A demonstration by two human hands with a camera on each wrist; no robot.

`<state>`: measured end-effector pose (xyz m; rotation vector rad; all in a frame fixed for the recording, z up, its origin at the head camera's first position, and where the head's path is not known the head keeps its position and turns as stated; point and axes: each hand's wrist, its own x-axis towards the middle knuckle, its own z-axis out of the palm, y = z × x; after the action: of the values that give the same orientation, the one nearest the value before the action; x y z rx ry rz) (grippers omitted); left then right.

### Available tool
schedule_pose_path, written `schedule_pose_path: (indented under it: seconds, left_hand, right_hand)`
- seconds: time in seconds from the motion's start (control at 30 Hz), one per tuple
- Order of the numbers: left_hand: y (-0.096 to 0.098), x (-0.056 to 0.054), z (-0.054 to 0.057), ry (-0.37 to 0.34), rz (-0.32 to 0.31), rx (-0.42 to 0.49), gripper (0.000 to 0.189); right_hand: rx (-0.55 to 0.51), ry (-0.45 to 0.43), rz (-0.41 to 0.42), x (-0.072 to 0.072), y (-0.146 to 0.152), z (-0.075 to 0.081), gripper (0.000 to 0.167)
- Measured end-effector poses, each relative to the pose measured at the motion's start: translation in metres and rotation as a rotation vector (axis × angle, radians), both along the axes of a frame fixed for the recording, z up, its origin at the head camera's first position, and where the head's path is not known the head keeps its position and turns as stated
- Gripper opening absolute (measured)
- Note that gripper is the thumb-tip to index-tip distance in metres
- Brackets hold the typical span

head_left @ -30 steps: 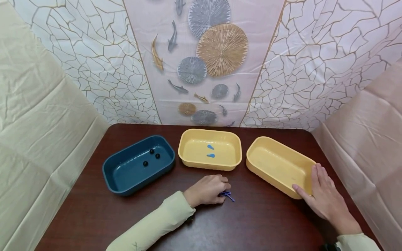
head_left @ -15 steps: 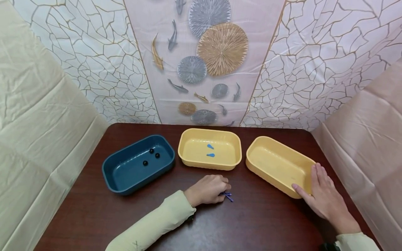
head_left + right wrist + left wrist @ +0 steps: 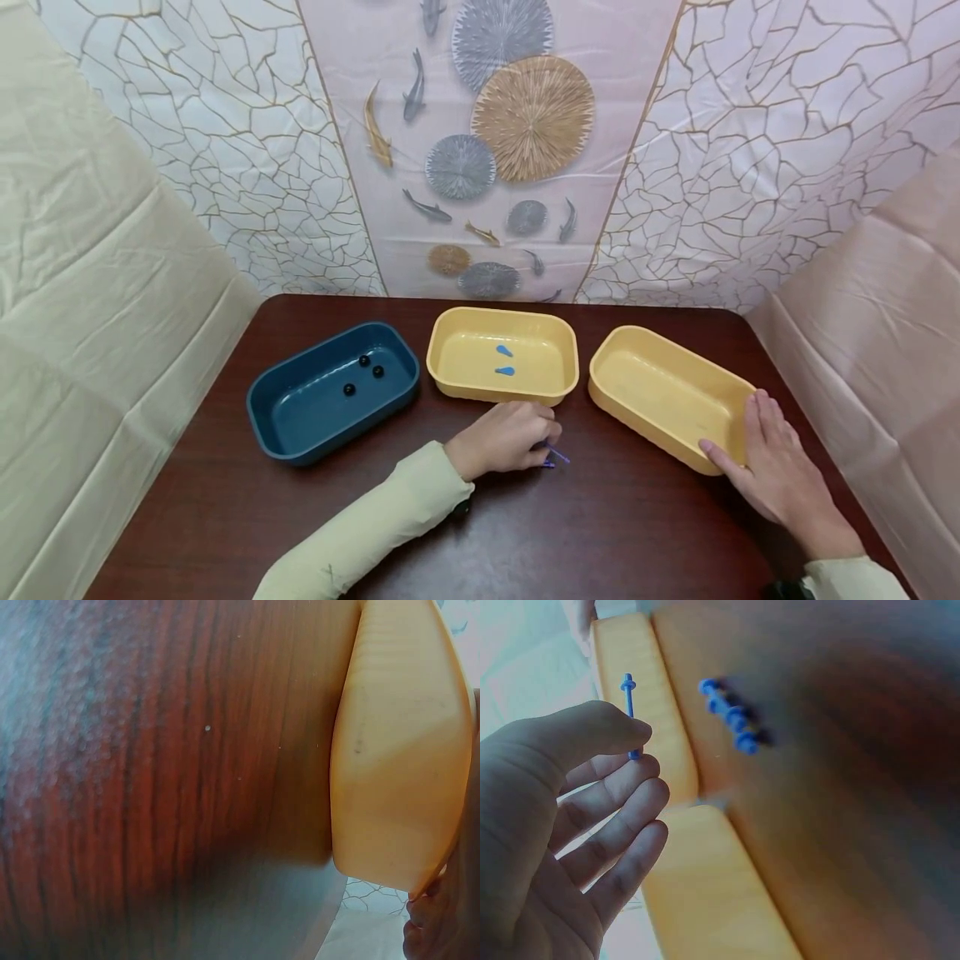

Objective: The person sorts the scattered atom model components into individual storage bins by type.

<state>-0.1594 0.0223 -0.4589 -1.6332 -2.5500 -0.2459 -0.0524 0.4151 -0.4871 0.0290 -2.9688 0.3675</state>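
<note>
Pinched between the thumb and fingertips of my left hand (image 3: 506, 437) is a thin blue rod (image 3: 628, 701) with a small collar near its end. In the left wrist view, more blue collared rods (image 3: 735, 717) lie on the table below; the head view shows only part of them (image 3: 549, 465) beside the fingers. The left hand is just in front of the middle yellow tray (image 3: 502, 393), which contains two flat blue drop-shaped pieces (image 3: 505, 371). My right hand (image 3: 787, 483) rests on the near right end of the right yellow tray (image 3: 645, 421), fingers straight along its rim.
A dark blue tray (image 3: 258, 421) with several small black balls (image 3: 378, 372) inside stands at the left. All three trays sit on a dark brown table (image 3: 600, 533). Patterned cloth (image 3: 480, 233) rises behind its far edge, and plain cloth (image 3: 885, 333) flanks it.
My left hand has moved slightly up and to the right, lifting one blue rod off the others on the table. The right hand has stayed on its tray.
</note>
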Motion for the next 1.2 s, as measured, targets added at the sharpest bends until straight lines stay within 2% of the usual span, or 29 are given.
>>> schedule_pose_path:
  seconds: [0.2,0.33,0.63,0.8,0.97,1.2]
  left_hand:
    - [0.015,-0.009,0.014,-0.003,-0.012,0.008,0.013]
    - [0.027,-0.017,0.022,-0.029,-0.015,0.027,0.012]
    - [0.059,-0.04,0.038,-0.072,0.039,0.048,0.012]
    - [0.081,-0.052,0.045,-0.064,0.05,0.048,0.014]
    - [0.106,-0.064,0.047,-0.056,0.055,0.028,0.014]
    - [0.136,-0.073,0.036,-0.09,0.101,-0.004,0.022]
  right_hand:
    - [-0.008,-0.008,-0.006,0.001,0.0,-0.001,0.103]
    - [-0.007,-0.011,-0.008,0.001,0.0,-0.001,0.104]
    - [0.002,0.003,0.0,-0.001,0.001,-0.001,0.103]
    - [0.0,-0.003,-0.004,-0.002,0.003,0.0,0.104]
    - [-0.003,0.003,-0.007,-0.001,0.005,0.002,0.103]
    - [-0.02,-0.017,-0.018,-0.001,0.003,0.002,0.105]
